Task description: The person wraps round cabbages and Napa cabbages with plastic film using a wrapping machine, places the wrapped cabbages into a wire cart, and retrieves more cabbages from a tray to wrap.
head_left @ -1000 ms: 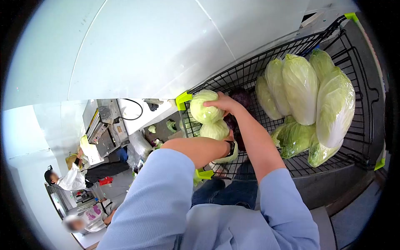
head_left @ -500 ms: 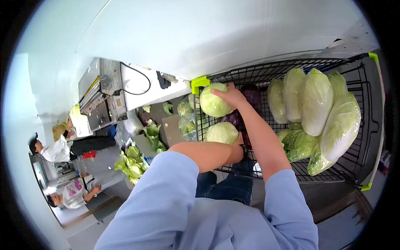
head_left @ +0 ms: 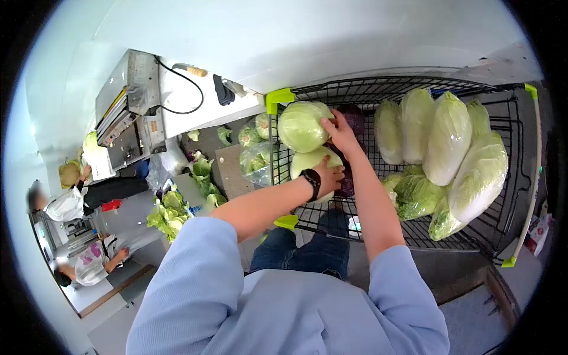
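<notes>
Two pale green round cabbages lie at the near-left end of a black wire shopping cart with lime-green corners. My right hand grips the right side of the upper cabbage, thumb and fingers curved against it. Below it, my left hand, with a dark watch on the wrist, grasps the lower cabbage, which it partly covers. Dark purple cabbages sit just beyond my hands, partly hidden. Farther right in the cart, several wrapped napa cabbages rest beside a greener leafy head.
Bagged cabbages lie on the floor outside the cart. Loose leaves are piled to the left. A metal machine with a black cable stands by a white counter. Two people are at the far left.
The upper cabbage has shifted slightly left and up in view. My left hand has moved from the lower cabbage's underside onto its right side. The right hand has slid to the upper cabbage's right side.
</notes>
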Demonstrator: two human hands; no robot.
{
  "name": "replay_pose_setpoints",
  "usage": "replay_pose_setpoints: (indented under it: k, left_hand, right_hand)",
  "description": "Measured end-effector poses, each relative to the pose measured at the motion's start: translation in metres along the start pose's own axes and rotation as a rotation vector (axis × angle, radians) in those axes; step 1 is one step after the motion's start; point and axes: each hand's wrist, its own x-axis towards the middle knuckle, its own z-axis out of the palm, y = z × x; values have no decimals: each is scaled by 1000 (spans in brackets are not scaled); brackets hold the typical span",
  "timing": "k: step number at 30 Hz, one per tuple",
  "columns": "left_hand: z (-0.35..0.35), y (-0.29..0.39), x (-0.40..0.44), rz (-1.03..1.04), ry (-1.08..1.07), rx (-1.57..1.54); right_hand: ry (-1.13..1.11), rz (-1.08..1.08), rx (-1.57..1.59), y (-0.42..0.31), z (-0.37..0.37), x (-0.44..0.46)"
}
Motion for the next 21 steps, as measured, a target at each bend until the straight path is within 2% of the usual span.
replay_pose_setpoints:
  k: [3,4,5,7,10,12,13,16,19,21]
  left_hand:
    - [19,-6,-3,-10,161,-51]
    - [23,-5,-7,3,225,-64]
    - [24,-7,-10,13,292,-72]
    - [21,-4,-24,17,413,-157]
    - [16,-1,-43,-52,645,-350]
    - [8,0,-64,-157,840,-440]
    - [8,1,-73,-247,878,-480]
    - [12,0,-92,-517,1004,-585]
    - [22,-2,-101,-597,1085,-678]
    - [29,5,-98,-599,1071,-696]
  right_hand:
    - [282,182,-269,37,-31,-15]
    - [269,278,-382,66,-32,-16]
    - [127,292,-324,103,-30,-13]
    - [-115,600,150,39,-20,-60]
    - [-151,504,289,68,-1,-55]
    - [-70,486,277,85,5,-47]
    - [-28,475,270,82,6,-47]
    - [-56,617,306,54,5,-63]
    - [12,602,432,53,3,-66]
    - [20,538,376,49,16,-71]
